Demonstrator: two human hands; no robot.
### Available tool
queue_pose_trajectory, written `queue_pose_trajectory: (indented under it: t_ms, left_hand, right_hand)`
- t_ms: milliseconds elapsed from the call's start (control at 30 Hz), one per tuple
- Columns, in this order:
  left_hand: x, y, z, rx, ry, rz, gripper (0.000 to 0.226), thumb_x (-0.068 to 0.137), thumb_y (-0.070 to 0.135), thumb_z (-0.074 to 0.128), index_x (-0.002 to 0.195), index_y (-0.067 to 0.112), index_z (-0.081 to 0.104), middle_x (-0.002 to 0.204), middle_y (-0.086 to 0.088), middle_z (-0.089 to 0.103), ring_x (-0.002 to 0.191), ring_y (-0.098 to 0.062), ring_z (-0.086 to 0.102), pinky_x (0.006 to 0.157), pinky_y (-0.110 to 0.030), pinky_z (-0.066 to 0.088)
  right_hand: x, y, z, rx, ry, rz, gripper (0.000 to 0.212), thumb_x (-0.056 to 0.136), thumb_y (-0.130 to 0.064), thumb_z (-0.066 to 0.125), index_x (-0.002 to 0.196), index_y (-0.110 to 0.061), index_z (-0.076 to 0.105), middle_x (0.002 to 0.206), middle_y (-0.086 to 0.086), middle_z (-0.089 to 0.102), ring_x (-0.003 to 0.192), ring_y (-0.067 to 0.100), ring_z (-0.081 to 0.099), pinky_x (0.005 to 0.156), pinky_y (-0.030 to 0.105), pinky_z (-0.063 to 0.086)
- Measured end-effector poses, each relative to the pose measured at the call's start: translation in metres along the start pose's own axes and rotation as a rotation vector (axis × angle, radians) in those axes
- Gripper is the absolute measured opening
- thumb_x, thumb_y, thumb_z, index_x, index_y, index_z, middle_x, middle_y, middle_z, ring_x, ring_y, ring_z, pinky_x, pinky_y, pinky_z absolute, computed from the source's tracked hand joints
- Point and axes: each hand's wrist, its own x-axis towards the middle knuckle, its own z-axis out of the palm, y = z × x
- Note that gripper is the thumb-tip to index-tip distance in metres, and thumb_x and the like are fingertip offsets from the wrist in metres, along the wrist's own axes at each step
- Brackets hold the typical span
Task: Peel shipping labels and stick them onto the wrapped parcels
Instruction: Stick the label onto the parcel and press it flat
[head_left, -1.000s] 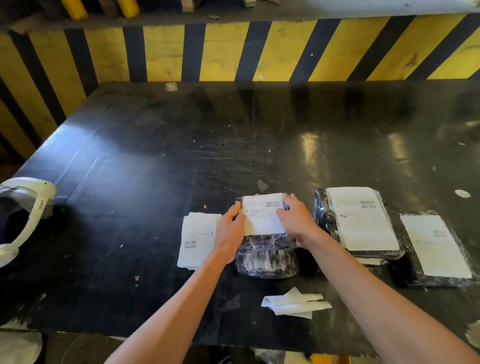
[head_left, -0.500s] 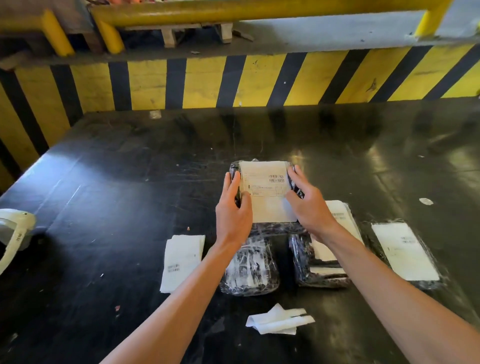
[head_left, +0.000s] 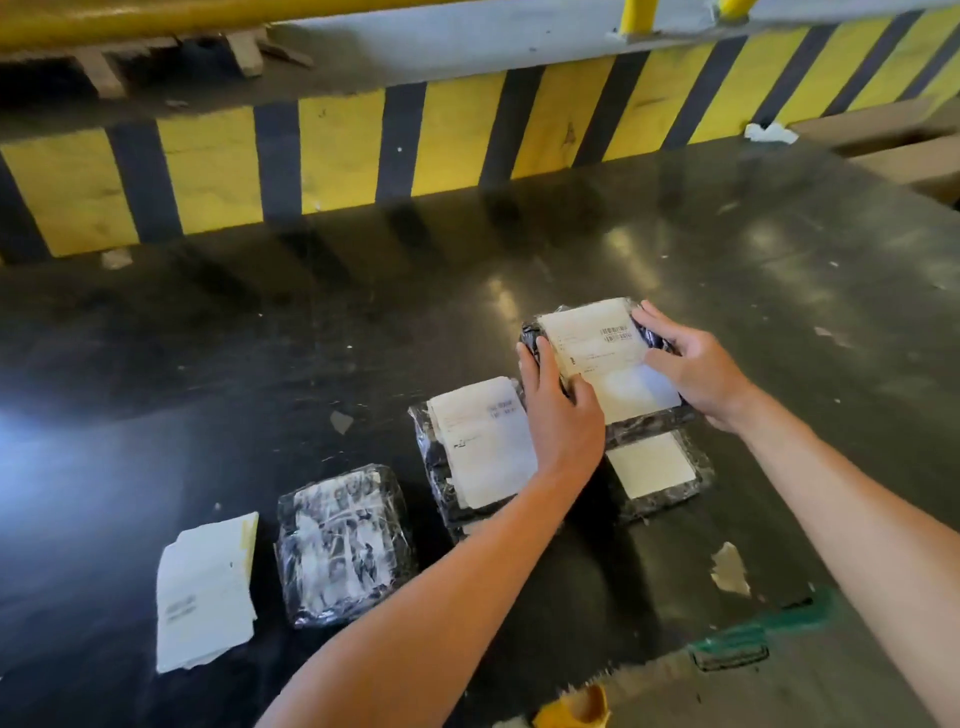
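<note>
A black wrapped parcel with a white shipping label (head_left: 605, 353) on top is gripped at both sides by my left hand (head_left: 558, 410) and my right hand (head_left: 693, 361). It is over the far end of another labelled parcel (head_left: 657, 470). To the left lies a second labelled parcel (head_left: 480, 447). Further left sits a wrapped parcel without a label (head_left: 345, 540). A stack of white labels (head_left: 205, 592) lies at the near left on the black table (head_left: 260, 374).
A yellow and black striped wall (head_left: 332, 156) runs along the table's far edge. A cardboard box (head_left: 904, 150) stands at the far right. Paper scraps (head_left: 730, 569) lie near the front right, by a green mark (head_left: 753, 639).
Both hands have carried the labelled parcel from the middle to the right, over the other labelled parcels. The view has swung to the right.
</note>
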Motion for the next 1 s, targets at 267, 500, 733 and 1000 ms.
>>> queue_pose_trajectory:
  t_ms: [267,500,733,1000]
  left_hand:
    - [-0.01,-0.045,0.065,-0.028,-0.143,-0.16,0.069,0.104,0.016,0.041,0.157,0.029,-0.001,0.163,0.015,-0.016,0.152,-0.01,0.006,0.12,-0.033,0.029]
    - [-0.013,-0.061,0.079,-0.081,-0.183,-0.273,0.072,0.104,0.012,0.042,0.157,0.029,-0.003,0.162,0.015,-0.018,0.15,-0.008,-0.01,0.12,-0.028,0.005]
    - [-0.009,-0.065,0.073,0.041,-0.313,-0.325,0.078,0.103,0.009,0.043,0.155,0.026,-0.013,0.161,0.008,-0.028,0.15,-0.011,-0.01,0.11,-0.019,0.005]
    - [-0.01,-0.008,0.018,0.034,-0.317,-0.079,0.057,0.1,0.01,0.043,0.154,0.023,0.029,0.159,0.001,0.033,0.144,-0.013,0.035,0.116,-0.031,0.034]
  right_hand:
    - [-0.003,0.092,-0.023,0.074,-0.002,0.152,0.057,0.091,-0.003,0.058,0.142,-0.026,0.053,0.156,-0.019,0.033,0.143,0.0,0.029,0.117,0.032,0.03]
    - [0.002,0.122,-0.017,0.135,-0.009,0.202,0.056,0.091,0.0,0.056,0.138,-0.029,0.056,0.155,-0.018,0.036,0.14,0.002,0.034,0.097,0.017,0.043]
    - [0.001,0.117,-0.015,-0.047,-0.02,0.213,0.054,0.093,-0.007,0.053,0.14,-0.034,0.053,0.158,-0.018,0.031,0.135,0.001,0.036,0.085,0.014,0.041]
    - [0.013,0.039,0.022,-0.191,0.121,0.138,0.053,0.094,-0.013,0.047,0.146,-0.024,0.046,0.16,-0.004,0.032,0.145,0.015,0.032,0.116,0.033,0.029]
